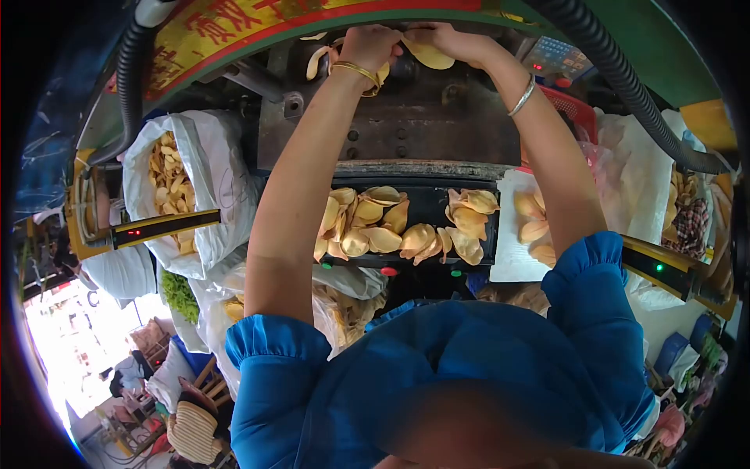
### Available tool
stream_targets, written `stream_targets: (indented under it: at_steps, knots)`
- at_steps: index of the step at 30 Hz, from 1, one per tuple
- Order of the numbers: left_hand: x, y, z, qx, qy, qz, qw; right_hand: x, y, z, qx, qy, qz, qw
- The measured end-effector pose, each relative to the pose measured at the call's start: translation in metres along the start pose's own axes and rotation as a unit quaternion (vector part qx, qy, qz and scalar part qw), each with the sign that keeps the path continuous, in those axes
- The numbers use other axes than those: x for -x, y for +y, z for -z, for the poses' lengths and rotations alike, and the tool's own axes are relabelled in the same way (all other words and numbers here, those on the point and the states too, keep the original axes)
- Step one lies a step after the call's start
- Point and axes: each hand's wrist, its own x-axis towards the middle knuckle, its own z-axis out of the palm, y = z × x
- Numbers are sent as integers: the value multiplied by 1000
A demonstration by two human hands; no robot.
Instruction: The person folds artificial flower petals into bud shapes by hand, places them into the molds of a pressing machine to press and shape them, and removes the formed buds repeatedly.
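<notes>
My left hand (369,48), with a gold bracelet at its wrist, is closed at the machine's top; what its fingers hold is hidden. Beside it, my right hand (444,39) pinches a flat, pale yellow curved piece (430,55). A silver bracelet circles that wrist. More yellow pieces lie partly behind my left hand, and one curved piece (315,63) is to its left. Nearer my body, a black tray (426,190) carries two groups of overlapping gold-tan pieces (383,239).
A white sack (221,164) of similar pieces stands at left. At right are a white tray (512,258) with several pieces and a red basket (574,105). Two yellow-black bars (176,228) (656,266) flank the work area; black hoses hang above.
</notes>
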Motion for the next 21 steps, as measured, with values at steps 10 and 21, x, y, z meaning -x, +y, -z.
stream_targets:
  at_steps: [10,21]
  knots:
    - [-8,0,0,-51,17,54,997,-5,26,-18,147,115,156,970]
    - [133,-39,0,245,101,-22,964,3,41,-12,378,84,120,914]
